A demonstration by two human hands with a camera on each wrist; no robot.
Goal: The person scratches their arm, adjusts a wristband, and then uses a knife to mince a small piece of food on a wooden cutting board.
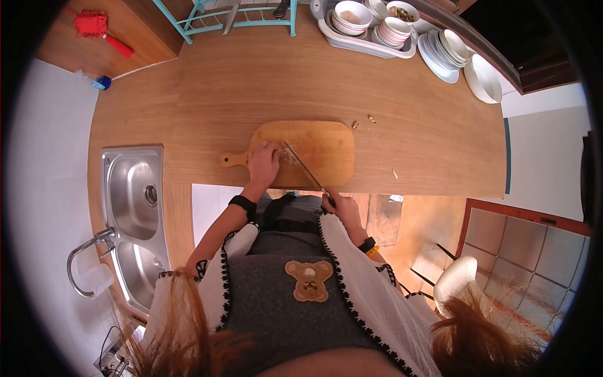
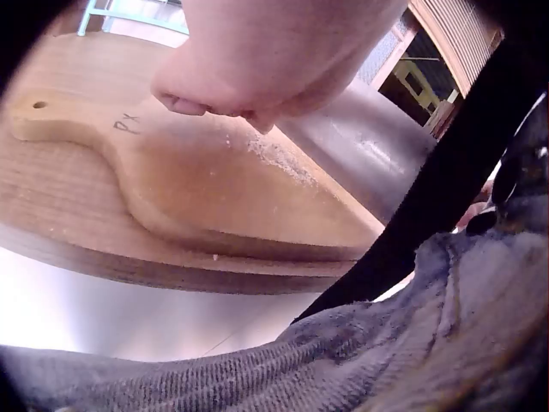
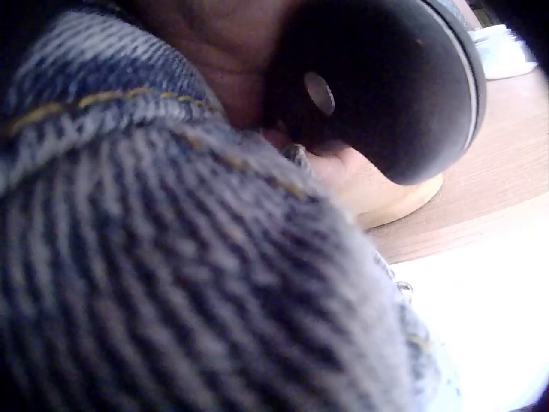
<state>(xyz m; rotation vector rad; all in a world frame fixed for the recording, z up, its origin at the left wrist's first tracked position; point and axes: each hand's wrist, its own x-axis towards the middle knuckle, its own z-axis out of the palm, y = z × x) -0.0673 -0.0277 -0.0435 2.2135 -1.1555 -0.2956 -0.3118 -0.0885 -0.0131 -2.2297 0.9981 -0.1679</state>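
A knife (image 1: 306, 169) with a black handle (image 3: 386, 86) lies slantwise over the wooden cutting board (image 1: 336, 147); my right hand (image 1: 344, 208) grips that handle at the board's near edge. Its broad blade (image 2: 360, 154) shows in the left wrist view. My left hand (image 1: 264, 164) is over the board's left part, fingers bent downward close to the blade. Fine pale chopped bits (image 2: 279, 159) are scattered along the blade beside these fingers. I cannot tell whether the left fingers pinch something, as their undersides are hidden.
A few brown crumbs (image 1: 356, 125) and a white scrap (image 1: 395, 173) lie right of the board. Stacked bowls (image 1: 392, 31) and plates (image 1: 436, 56) stand at the back right, a turquoise rack (image 1: 239, 28) at the back. A double sink (image 1: 132, 195) is at the left.
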